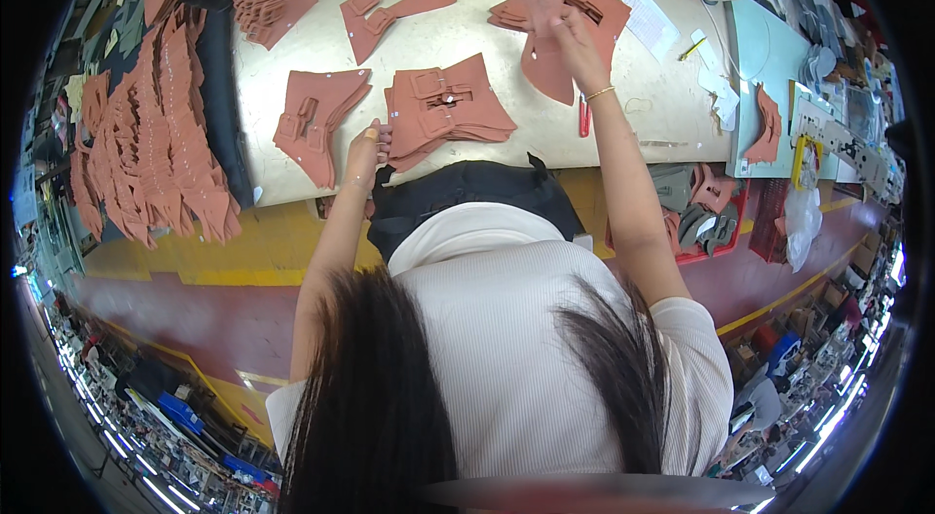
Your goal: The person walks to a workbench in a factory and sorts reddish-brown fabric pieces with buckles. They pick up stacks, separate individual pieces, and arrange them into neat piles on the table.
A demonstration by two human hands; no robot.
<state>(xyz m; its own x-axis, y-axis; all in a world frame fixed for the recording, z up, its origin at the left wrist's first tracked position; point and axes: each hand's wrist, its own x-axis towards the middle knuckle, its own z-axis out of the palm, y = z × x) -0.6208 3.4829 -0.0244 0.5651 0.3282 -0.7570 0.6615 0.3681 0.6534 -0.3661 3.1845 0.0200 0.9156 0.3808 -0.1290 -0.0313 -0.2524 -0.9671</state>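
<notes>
My right hand (577, 45) is raised over the table's right half, its fingers closed on a flared terracotta shoe-upper piece (543, 13). Beneath that piece lies a stack of matching uppers (606, 16). At the near edge, my left hand (364, 154) is curled, with a yellow covering on one fingertip. Its fingers meet the left corner of a buckled upper stack (453, 105); whether they grip anything is hidden. Left of this hand sits a smaller stack of uppers (317, 125). Farther back, buckled uppers (390, 10) lie flat with a white dot at each corner.
Many terracotta pieces hang in rows (156, 125) at the left. A red-handled tool (584, 115), a paper sheet (650, 22) and a yellow cutter (692, 49) lie on the pale table (672, 139). Below its right edge stands a red crate (726, 246) with grey and terracotta parts.
</notes>
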